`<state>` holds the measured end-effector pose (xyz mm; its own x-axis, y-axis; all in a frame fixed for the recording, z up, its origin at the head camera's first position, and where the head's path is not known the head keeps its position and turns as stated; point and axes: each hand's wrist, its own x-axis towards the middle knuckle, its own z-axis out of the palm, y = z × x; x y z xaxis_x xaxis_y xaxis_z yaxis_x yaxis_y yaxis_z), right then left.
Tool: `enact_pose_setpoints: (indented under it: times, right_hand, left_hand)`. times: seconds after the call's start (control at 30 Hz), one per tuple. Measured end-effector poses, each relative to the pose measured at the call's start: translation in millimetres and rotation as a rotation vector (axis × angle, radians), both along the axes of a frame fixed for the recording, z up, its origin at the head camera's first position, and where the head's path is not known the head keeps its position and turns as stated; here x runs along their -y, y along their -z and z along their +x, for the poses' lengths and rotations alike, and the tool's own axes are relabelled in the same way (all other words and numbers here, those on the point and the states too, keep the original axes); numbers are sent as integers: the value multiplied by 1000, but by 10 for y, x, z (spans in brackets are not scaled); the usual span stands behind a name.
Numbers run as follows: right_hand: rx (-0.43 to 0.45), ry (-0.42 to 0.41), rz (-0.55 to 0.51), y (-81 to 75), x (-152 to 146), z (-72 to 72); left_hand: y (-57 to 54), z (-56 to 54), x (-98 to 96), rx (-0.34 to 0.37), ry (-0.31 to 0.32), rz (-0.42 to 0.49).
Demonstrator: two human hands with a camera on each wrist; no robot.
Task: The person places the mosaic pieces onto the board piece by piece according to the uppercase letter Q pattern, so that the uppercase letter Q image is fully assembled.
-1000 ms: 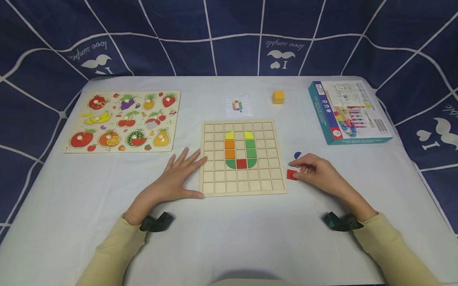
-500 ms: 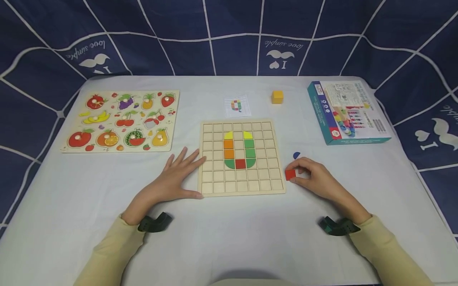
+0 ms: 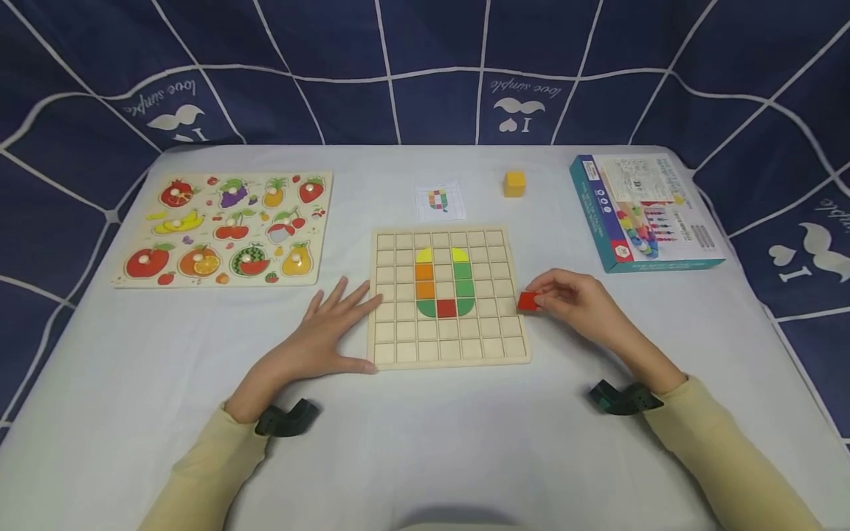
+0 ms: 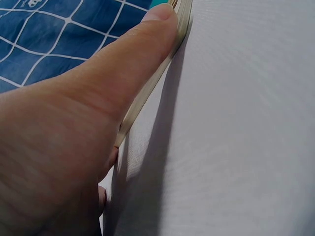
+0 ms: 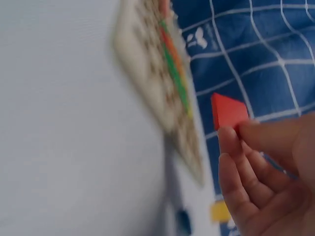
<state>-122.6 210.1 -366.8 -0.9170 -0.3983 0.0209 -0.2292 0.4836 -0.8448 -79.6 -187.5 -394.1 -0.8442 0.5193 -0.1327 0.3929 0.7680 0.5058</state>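
Observation:
A wooden grid board (image 3: pixel 405 351) lies mid-table. Yellow, orange, green and red tiles set in its cells form a ring-like pattern, including one red tile (image 3: pixel 447 308). My left hand (image 3: pixel 319 339) rests spread along the board's left side; its thumb (image 4: pixel 142 49) touches the board's edge. Between thumb and fingertips, my right hand (image 3: pixel 584 306) pinches a red square tile (image 3: pixel 528 301), raised at the board's right edge. The right wrist view shows this red tile (image 5: pixel 230 112) off the table. A blurred blue piece (image 5: pixel 183 222) lies on the table below; the hand hides it from the head view.
Beyond the board lies a small pattern card (image 3: pixel 440 200), with a yellow cube (image 3: pixel 514 184) to its right. A fruit knob puzzle (image 3: pixel 226 230) occupies the back left. At the back right is a teal-edged box (image 3: pixel 647 214). A navy checked cloth (image 3: pixel 432 103) hangs behind the white table.
My right hand has taken hold of the red tile from the table, lifted it and moved it forward and left to the board's edge. My left hand has stayed still.

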Motion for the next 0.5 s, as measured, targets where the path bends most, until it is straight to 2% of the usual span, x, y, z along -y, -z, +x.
enact_pose_setpoints:
  times: [0.1, 0.23, 0.37, 0.5]
  right_hand:
    - [46, 28, -90, -77, 178, -145]
    - [96, 44, -206, -124, 481, -410]
    - [163, 82, -252, -126, 781, -689]
    - [225, 116, -278, -56, 960, -872]
  left_hand:
    - [12, 13, 3, -1, 3, -2]
    - [19, 24, 5, -2, 4, -4]
    - [7, 19, 7, -2, 5, -5]
    - [7, 9, 3, -7, 10, -6]
